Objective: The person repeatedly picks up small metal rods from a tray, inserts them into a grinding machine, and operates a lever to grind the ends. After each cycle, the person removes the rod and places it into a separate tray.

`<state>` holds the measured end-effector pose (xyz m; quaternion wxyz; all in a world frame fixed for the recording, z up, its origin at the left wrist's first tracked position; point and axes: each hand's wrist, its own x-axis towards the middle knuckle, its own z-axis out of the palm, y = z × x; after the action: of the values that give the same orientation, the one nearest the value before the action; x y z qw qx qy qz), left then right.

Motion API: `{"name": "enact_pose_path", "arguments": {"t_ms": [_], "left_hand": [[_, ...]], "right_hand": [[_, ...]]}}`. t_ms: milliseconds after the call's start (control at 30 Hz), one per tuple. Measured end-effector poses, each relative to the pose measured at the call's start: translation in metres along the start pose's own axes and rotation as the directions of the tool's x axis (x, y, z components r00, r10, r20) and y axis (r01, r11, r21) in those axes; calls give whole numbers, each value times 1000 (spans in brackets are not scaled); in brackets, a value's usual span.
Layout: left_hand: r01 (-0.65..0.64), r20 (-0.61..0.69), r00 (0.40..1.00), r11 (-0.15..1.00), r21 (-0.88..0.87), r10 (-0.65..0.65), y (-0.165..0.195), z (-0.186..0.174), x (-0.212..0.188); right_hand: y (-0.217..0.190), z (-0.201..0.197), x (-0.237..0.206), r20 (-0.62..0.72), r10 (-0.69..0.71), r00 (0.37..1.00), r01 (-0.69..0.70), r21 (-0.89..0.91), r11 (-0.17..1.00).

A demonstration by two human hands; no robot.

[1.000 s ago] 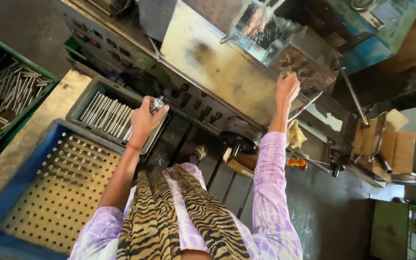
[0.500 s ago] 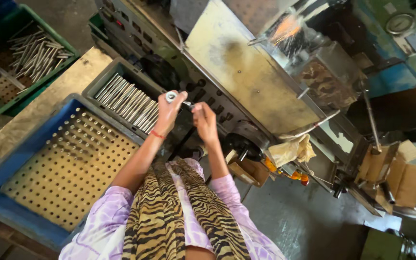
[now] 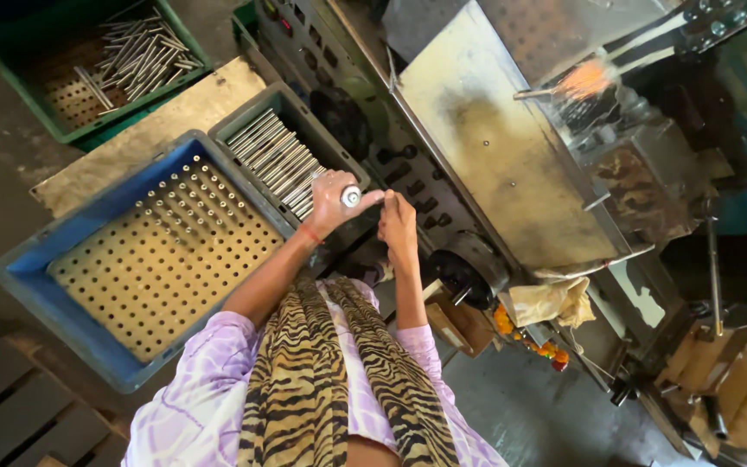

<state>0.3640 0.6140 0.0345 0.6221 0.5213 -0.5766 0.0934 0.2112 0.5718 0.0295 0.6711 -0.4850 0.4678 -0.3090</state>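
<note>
Now both hands have drawn together over the grey tray's (image 3: 257, 121) near corner: the left hand (image 3: 330, 201) grips a short metal rod (image 3: 350, 196), the right hand (image 3: 398, 227) pinching at its tip.

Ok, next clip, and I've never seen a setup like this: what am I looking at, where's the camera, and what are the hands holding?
The camera sits on the person's head, looking down at their arms. The left hand grips a metal rod, end toward us; the right hand meets it at the tip. Below lie a grey tray of similar rods, a blue crate with a perforated board, and a green crate of loose rods. Ahead stands a metal machine.
</note>
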Motion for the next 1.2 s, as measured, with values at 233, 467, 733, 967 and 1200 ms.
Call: {"name": "enact_pose_path", "arguments": {"t_ms": [233, 467, 733, 967, 1200], "left_hand": [[683, 79, 618, 485, -546, -782, 0, 10, -12], [734, 211, 527, 316, -601, -823, -16, 17, -4], [677, 455, 572, 706, 209, -683, -49, 1, -21], [374, 259, 859, 887, 271, -441, -110, -60, -37], [647, 121, 703, 701, 301, -701, -105, -112, -68]], "right_hand": [[11, 33, -2, -15, -153, 988, 151, 275, 950], [17, 55, 9, -202, -486, 850, 496, -1, 868], [-5, 52, 13, -469, -308, 828, 493, 347, 798], [-3, -42, -15, -595, -472, 650, 712, 261, 652], [46, -73, -54, -643, -426, 636, 616, 91, 782]]}}
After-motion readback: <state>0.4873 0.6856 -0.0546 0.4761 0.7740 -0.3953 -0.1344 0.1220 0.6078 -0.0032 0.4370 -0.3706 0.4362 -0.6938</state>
